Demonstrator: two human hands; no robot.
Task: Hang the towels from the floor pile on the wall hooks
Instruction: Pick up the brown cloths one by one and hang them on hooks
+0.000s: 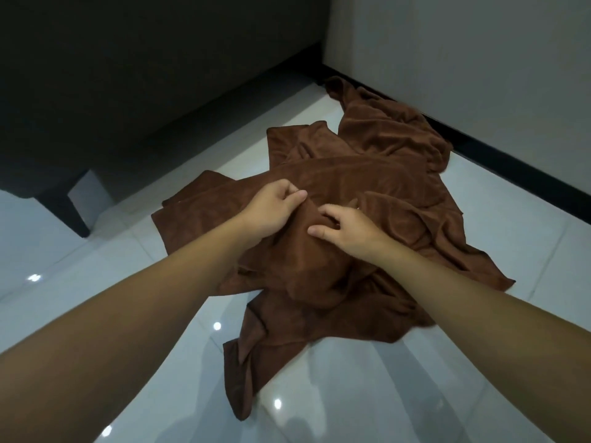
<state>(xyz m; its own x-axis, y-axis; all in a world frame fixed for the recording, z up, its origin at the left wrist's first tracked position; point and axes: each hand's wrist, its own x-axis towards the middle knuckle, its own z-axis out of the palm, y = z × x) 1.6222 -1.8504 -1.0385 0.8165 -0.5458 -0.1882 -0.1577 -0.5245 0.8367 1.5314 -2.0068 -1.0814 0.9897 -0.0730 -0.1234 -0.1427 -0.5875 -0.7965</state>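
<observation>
Both hands are down on the heap of crumpled brown terry towels (367, 174), sprawled across the glossy white tiled floor (351, 394) beside the black skirting board (511, 171). The left hand (275, 212) pinches a raised fold, and the right hand (347, 233) curls its fingers into the same ridge.

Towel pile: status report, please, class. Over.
Left hand, right hand both pinching top towel. Towel pile heaped on floor by wall. Hooks not in view; nothing blocking.
</observation>
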